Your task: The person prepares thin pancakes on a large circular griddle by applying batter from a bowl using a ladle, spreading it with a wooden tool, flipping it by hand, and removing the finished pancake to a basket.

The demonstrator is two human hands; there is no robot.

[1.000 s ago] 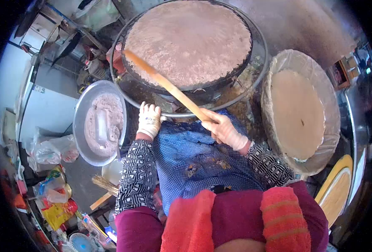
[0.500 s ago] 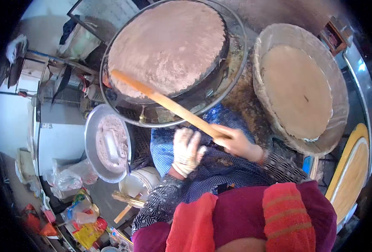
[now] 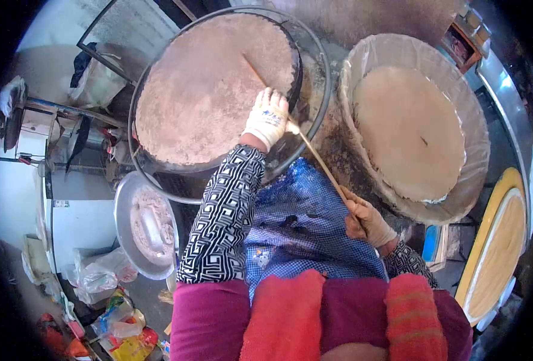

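Loosening the pancake at upper centre: left hand curled at its edge, right hand gripping the stick; next likely needs an even lift.

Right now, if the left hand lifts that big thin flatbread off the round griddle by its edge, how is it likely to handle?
Probably floppy: the flatbread looks very thin and covers nearly the whole griddle, so it would likely sag. It may tear when lifted at one point, where the left hand touches its edge. The wooden stick, held by the right hand, could spread the load.
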